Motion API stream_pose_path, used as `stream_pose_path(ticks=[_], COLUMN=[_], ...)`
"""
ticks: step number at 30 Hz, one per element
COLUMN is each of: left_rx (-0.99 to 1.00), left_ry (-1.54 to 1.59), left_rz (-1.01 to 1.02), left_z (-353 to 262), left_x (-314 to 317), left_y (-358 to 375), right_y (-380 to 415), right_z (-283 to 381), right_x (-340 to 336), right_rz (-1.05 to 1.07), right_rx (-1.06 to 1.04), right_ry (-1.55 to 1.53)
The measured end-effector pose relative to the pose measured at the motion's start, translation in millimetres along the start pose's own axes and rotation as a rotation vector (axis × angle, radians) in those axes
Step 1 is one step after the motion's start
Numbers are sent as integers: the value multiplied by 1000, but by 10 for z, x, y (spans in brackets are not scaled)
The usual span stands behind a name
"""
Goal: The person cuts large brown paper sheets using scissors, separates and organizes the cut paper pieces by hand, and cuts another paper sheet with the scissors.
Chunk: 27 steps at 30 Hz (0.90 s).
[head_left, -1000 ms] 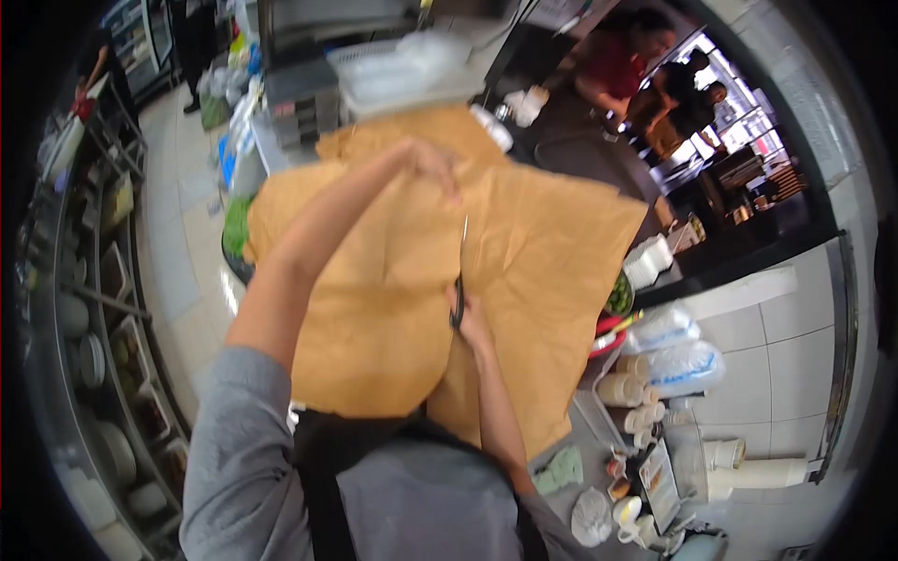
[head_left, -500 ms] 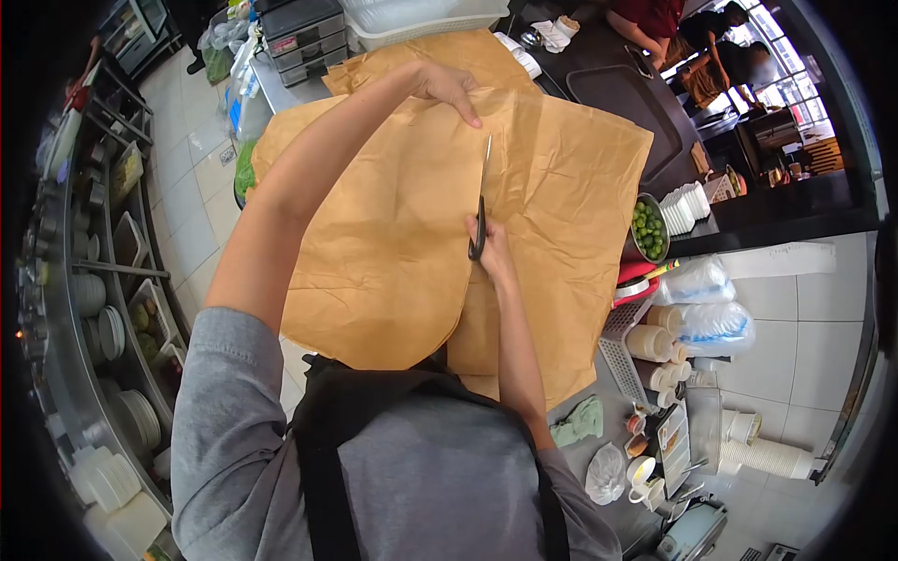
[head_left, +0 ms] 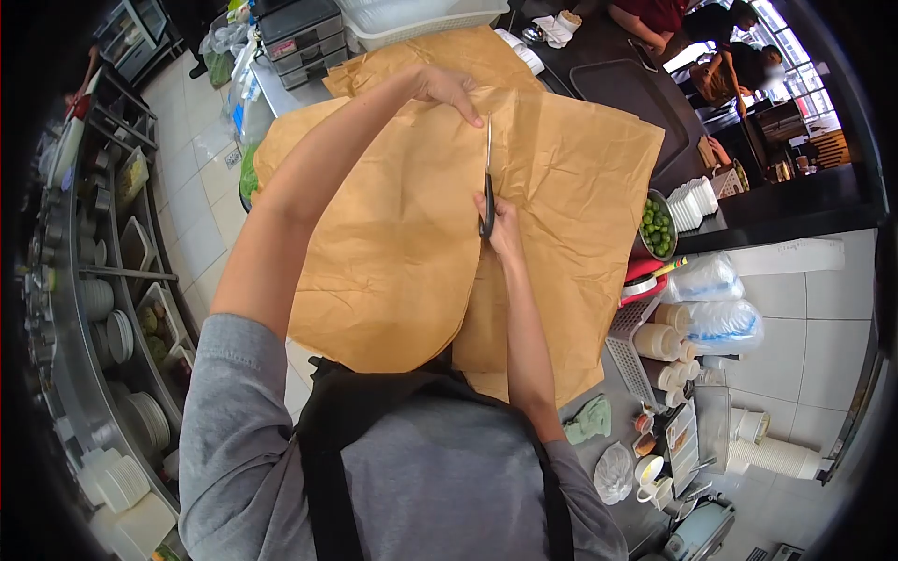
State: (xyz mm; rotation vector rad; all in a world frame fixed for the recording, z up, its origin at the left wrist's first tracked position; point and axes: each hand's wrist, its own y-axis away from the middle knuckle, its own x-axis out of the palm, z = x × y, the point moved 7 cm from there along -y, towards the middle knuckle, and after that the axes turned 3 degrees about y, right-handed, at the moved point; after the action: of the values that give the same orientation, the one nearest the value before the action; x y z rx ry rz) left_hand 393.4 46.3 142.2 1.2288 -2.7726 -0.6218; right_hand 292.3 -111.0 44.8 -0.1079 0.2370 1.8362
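A large sheet of brown paper (head_left: 388,234) spreads out before me, with a long slit running from its near edge toward its far edge. My right hand (head_left: 505,229) is closed around the black handle of a pair of scissors (head_left: 488,201). Their blades point away from me and lie in the slit, close to the far edge. At that edge my left hand (head_left: 451,92) grips the paper, its thumb on top near the scissor tips. The fingers under the sheet are hidden. More brown paper (head_left: 440,56) lies beyond.
A bowl of green limes (head_left: 658,229) and stacked white dishes (head_left: 692,204) stand at the right. Nearer are a perforated basket (head_left: 631,355) and a green cloth (head_left: 589,419). Shelves of plates (head_left: 140,421) line the left. Other people are at the far right.
My right hand and the scissors have moved away from me along the paper, bringing the tips closer to the far edge and lengthening the slit. My left hand stays at that edge.
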Motion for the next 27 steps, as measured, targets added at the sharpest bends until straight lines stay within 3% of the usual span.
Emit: stream_pose_path(ticks=[5, 11, 17, 21, 23, 27], left_rx=[36, 13, -33, 5, -41, 6], left_ry=[127, 119, 263, 218, -12, 126], left_rz=[15, 41, 15, 9, -57, 24], left_z=[52, 229, 209, 367, 335, 216], left_x=[-83, -34, -47, -97, -58, -28], left_y=[12, -158, -135, -276, -273, -216], right_y=[-24, -149, -258, -317, -366, -500], right_z=[-143, 162, -36, 14, 210, 190], right_x=[-26, -12, -94, -88, -69, -66], right_rz=[-64, 29, -98, 2, 55, 99], right_rx=[-39, -23, -28, -3, -12, 52], right_ry=[-47, 102, 31, 116, 143, 187])
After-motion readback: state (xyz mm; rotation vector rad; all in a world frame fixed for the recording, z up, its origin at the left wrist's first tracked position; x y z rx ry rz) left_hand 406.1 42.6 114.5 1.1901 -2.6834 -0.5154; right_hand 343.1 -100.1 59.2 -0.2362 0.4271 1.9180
